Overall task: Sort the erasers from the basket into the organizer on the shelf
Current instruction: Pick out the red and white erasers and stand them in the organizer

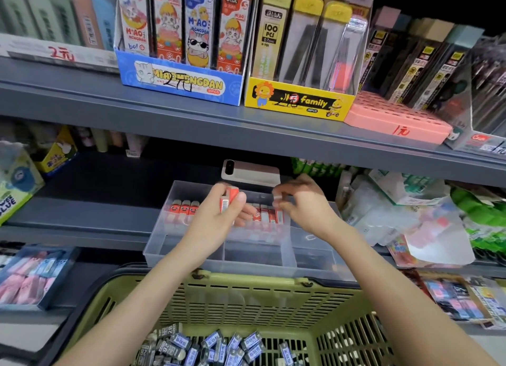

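Clear plastic organizer (156,242) on the shelf (95,209) held rows of red-sleeved erasers (184,207); the green basket (246,280) below held loose erasers (219,346) marked 2B. The left hand (216,223) gripped a red barcoded eraser (228,198) over the organizer; the right hand (304,204) pinched a small pale piece (278,197), blurred. Above, a blue box (186,83) read MIAOMENGDAN.

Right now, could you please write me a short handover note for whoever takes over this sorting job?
Left hand: grips a red eraser above the organizer on the shelf.
Right hand: fingers pinch a small item, blurred but probably an eraser, over the organizer's rear right part.
Done: rows of red erasers stand in the rear compartments.
Left: set down both held pieces. Many grey-and-blue erasers lie in the green basket below the shelf.
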A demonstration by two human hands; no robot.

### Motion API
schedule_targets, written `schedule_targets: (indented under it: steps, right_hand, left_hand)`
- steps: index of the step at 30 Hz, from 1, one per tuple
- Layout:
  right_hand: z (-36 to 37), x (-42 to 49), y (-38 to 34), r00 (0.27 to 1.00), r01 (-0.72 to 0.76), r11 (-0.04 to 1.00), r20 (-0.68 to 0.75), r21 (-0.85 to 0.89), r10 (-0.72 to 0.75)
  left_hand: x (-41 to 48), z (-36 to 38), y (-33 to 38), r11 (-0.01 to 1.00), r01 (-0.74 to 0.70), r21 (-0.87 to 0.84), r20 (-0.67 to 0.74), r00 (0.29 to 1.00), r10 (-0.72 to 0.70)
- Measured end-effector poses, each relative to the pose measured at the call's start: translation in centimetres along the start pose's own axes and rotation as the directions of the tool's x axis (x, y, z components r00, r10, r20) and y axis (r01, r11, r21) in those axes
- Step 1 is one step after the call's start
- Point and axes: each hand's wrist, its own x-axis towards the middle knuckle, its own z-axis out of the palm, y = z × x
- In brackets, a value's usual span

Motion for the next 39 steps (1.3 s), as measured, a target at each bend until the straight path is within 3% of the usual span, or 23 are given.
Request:
schedule_targets:
  steps: [3,8,11,14,17,21,23,25,27,29,31,32,33,34,35,36,37,39]
  right_hand:
    - [0.3,0.7,0.0,0.996,-0.054,0.999,0.071,-0.001,0.054]
    - [-0.1,1.1,0.6,0.968,-0.237,0.959,0.122,0.153,0.220]
    - [0.0,0.5,0.8,0.991,-0.121,0.987,0.046,-0.109,0.127]
    - [-0.1,0.2,1.2,0.999,0.045,0.907,0.018,-0.419,-0.041]
    - [-0.3,0.3,1.4,0.999,0.018,0.919,0.047,-0.393,0.001]
    - [0.8,0.5,0.9,0.955,-0.047,0.915,0.251,-0.400,0.159]
    - [1.8,0.3,0.5,0.952,-0.169,0.909,0.176,-0.380,0.251]
    - [2.5,0.4,-0.1,0.938,-0.321,0.909,0.042,-0.265,0.343]
    - [2.6,0.6,-0.7,0.902,-0.428,0.894,0.003,-0.136,0.432]
    - [2.5,0.6,-1.3,0.878,-0.469,0.865,0.008,-0.176,0.478]
    - [2.1,0.2,-2.1,0.899,-0.436,0.875,-0.063,-0.209,0.433]
    - [1.7,-0.2,-3.0,0.917,-0.397,0.914,-0.092,-0.089,0.389]
    - [1.3,-0.7,-4.0,0.936,-0.326,0.931,-0.081,0.162,0.342]
    - [0.7,-1.3,-5.4,0.957,-0.244,0.849,-0.026,0.468,0.290]
    - [0.1,-1.8,-6.8,0.974,-0.191,0.694,0.047,0.694,0.221]
    - [-0.2,-2.2,-7.9,0.985,-0.164,0.558,0.101,0.814,0.142]
    - [-0.5,-2.4,-8.7,0.988,-0.154,0.502,0.129,0.851,0.083]
    - [-0.7,-2.4,-9.6,0.988,-0.152,0.518,0.142,0.842,0.059]
  left_hand:
    - [0.2,0.0,-0.5,0.998,0.037,-0.040,-0.024,0.999,-0.038]
    - [0.0,-0.4,-0.7,0.992,0.060,-0.109,-0.028,0.998,-0.064]
    - [0.0,-0.5,-0.6,0.988,0.072,-0.133,-0.031,0.997,-0.077]
    - [0.0,-0.4,-0.6,0.990,0.071,-0.124,-0.054,0.995,-0.078]
    - [0.1,-0.4,-0.4,0.992,0.078,-0.102,-0.073,0.994,-0.086]
    - [0.0,-0.5,-0.1,0.983,0.131,-0.129,-0.091,0.985,-0.143]
    - [0.0,-0.6,0.0,0.984,0.132,-0.118,-0.091,0.985,-0.143]
    - [-0.1,-0.8,0.1,0.980,0.141,-0.141,-0.079,0.985,-0.153]
    - [-0.3,-1.0,0.3,0.965,0.168,-0.199,-0.067,0.981,-0.184]
    - [-0.5,-1.3,0.6,0.947,0.193,-0.257,-0.061,0.975,-0.216]
    - [-0.8,-1.9,0.9,0.942,0.200,-0.269,-0.051,0.974,-0.222]
    - [-1.0,-2.1,1.1,0.949,0.197,-0.246,-0.042,0.976,-0.214]
    - [-1.3,-2.3,1.2,0.959,0.193,-0.210,-0.033,0.978,-0.204]
    - [-1.5,-2.5,1.2,0.968,0.189,-0.167,-0.025,0.980,-0.196]
    - [-1.7,-2.6,1.3,0.975,0.188,-0.119,-0.019,0.981,-0.192]
    - [-1.9,-2.7,1.3,0.980,0.187,-0.061,-0.020,0.982,-0.188]
    - [-2.1,-2.7,1.4,0.983,0.181,0.006,-0.027,0.983,-0.181]
    - [-2.4,-3.0,1.5,0.982,0.139,0.132,-0.049,0.990,-0.133]
